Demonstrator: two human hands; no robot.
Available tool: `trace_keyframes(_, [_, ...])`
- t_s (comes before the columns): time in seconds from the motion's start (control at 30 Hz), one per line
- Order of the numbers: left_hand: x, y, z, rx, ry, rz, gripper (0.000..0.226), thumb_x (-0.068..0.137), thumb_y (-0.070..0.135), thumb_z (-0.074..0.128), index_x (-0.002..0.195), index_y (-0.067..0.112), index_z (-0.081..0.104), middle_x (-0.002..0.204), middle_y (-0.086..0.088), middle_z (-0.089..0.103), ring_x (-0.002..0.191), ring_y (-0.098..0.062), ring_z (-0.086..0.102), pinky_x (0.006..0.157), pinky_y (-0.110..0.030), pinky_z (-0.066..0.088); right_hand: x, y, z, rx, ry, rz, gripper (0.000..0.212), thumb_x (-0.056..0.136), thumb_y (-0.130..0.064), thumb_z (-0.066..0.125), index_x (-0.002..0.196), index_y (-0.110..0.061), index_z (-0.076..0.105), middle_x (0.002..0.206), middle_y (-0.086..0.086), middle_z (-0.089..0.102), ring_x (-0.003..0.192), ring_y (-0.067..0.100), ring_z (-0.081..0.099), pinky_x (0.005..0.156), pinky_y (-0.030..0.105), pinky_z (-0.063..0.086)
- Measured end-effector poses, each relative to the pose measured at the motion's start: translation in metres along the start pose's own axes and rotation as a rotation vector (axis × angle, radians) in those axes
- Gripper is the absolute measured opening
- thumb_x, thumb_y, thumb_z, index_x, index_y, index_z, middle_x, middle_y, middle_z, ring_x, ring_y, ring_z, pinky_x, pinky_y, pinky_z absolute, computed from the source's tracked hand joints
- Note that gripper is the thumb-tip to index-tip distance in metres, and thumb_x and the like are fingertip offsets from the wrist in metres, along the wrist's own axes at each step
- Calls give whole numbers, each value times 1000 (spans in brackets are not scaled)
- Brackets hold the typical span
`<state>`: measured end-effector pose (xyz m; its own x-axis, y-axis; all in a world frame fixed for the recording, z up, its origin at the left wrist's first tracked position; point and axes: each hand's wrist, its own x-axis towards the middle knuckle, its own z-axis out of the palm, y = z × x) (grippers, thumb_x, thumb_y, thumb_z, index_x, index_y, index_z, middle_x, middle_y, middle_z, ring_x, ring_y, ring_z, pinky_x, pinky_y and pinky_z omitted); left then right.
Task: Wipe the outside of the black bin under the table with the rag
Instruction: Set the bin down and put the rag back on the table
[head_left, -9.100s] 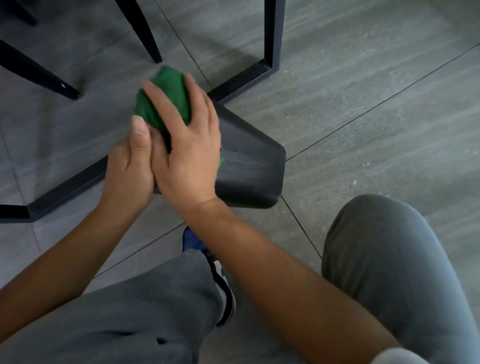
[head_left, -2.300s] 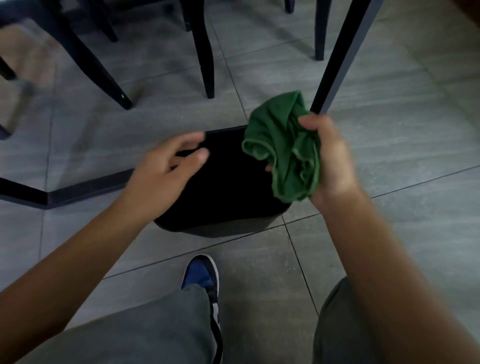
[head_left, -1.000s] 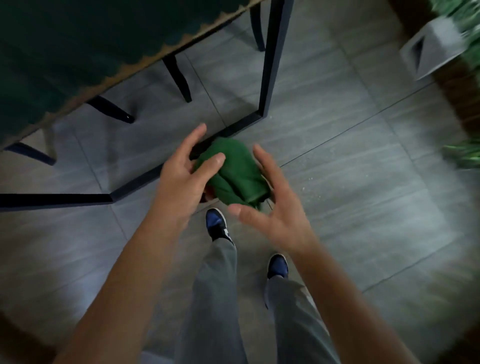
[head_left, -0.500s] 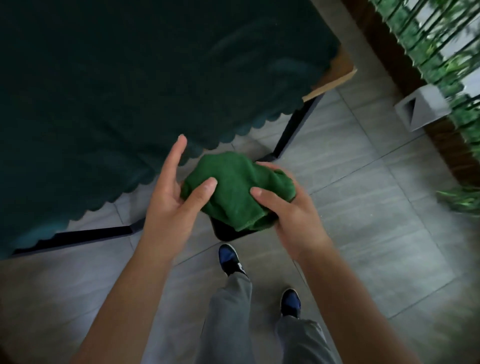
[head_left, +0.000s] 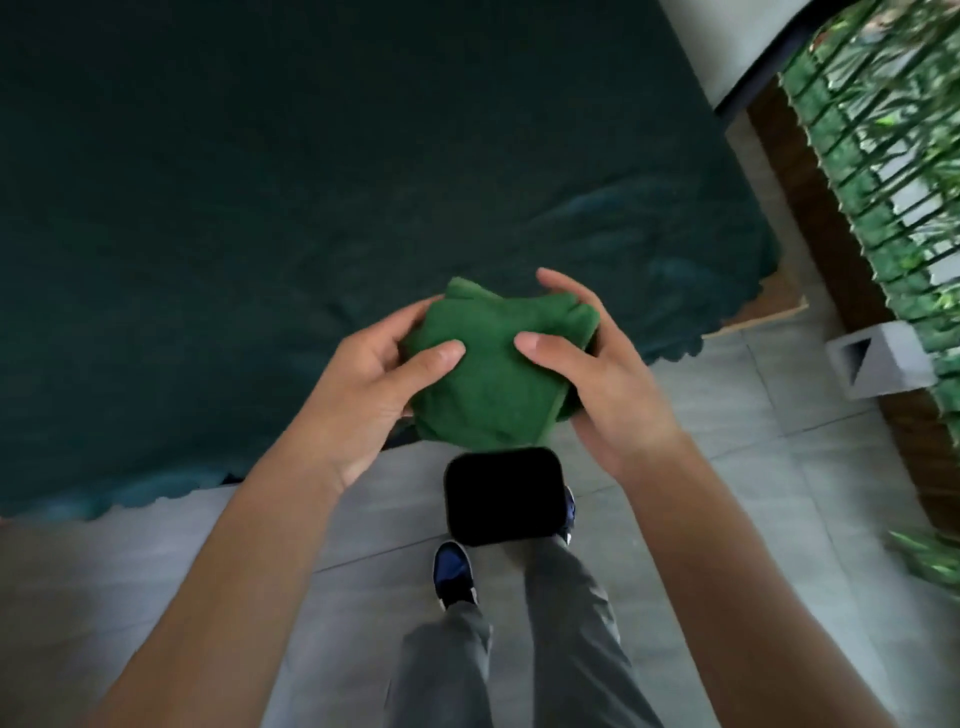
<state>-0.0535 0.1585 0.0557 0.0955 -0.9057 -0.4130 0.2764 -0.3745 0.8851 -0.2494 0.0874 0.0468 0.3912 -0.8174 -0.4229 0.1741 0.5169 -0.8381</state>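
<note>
I hold a folded green rag (head_left: 493, 374) between both hands at about table height. My left hand (head_left: 374, 384) grips its left side with the thumb on top. My right hand (head_left: 597, 379) grips its right side the same way. The black bin (head_left: 504, 496) stands upright on the floor below the rag, in front of my feet and just outside the table's edge. I look straight down into its dark opening. The rag and my hands are well above the bin and do not touch it.
A table covered with a dark green scalloped cloth (head_left: 311, 208) fills the upper left. Grey floor tiles (head_left: 753, 493) lie to the right. A grey concrete block (head_left: 878, 358) and a railing with greenery (head_left: 893, 182) stand at the far right. My blue shoes (head_left: 454, 571) are beside the bin.
The view has risen from a crouch to standing. The rag has come up from the bin, and both hands now hold it folded above the table edge.
</note>
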Motion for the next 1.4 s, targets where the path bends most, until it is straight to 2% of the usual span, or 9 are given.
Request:
trace_keyframes(0.17, [21,11,6,-107,108,89,47,83,12,68,129,26,66,119,6,79,117,-13,74,88,-28,61,38,15,0,221,-149,215,69,96,-48,61,158,-24,42,153,6,59,142,24,57,113,46,48])
trace_keyframes(0.3, [52,19,12,-95,189,51,47,84,15,70,130,23,67,121,3,79,118,-17,73,92,-33,61,77,-7,-4,272,-139,204,53,101,-28,64,152,-25,51,144,9,66,133,27,64,109,46,53])
trace_keyframes(0.4, [80,26,13,-59,305,26,45,88,16,72,132,21,68,120,1,79,115,-18,75,89,-37,62,113,-36,-17,47,-97,101,45,98,-6,68,139,-24,63,125,5,75,114,22,74,90,37,62])
trace_keyframes(0.5, [107,28,10,-33,396,10,36,98,10,69,132,23,69,121,-1,80,115,-19,76,89,-39,63,149,-49,-17,-239,-86,-31,41,94,0,70,128,-22,69,114,-1,74,107,15,73,90,34,62])
trace_keyframes(0.7, [146,10,-1,72,558,16,33,99,10,71,129,22,72,112,0,82,106,-17,78,91,-40,64,198,-37,-8,-668,-56,-185,44,91,-13,72,128,-36,66,113,-20,70,109,4,68,101,38,58])
trace_keyframes(0.87, [156,-9,-12,203,603,4,35,97,14,74,131,22,70,117,-1,80,109,-15,77,98,-41,62,215,-22,-8,-924,-21,-249,46,90,-20,75,133,-31,64,123,-6,67,113,13,65,102,33,53])
trace_keyframes(1.03, [165,-22,-26,473,619,-73,49,84,49,77,131,34,69,122,11,77,122,-16,70,106,-42,57,223,-12,-11,-1072,39,-243,44,90,-27,77,131,-31,64,126,-6,63,109,15,64,91,35,54])
trace_keyframes(1.2, [170,-25,-30,666,637,-93,43,94,42,74,134,27,68,112,6,76,102,-11,72,94,-37,61,224,-4,-12,-1085,94,-212,46,88,-33,78,131,-26,63,127,-3,63,109,19,65,92,43,57])
trace_keyframes(1.4, [169,-28,-36,911,688,-80,49,91,56,73,126,22,69,104,3,68,99,-18,66,84,-38,58,226,-5,-15,-1166,139,-214,54,86,-43,80,134,-27,59,135,-3,57,109,21,65,80,33,49])
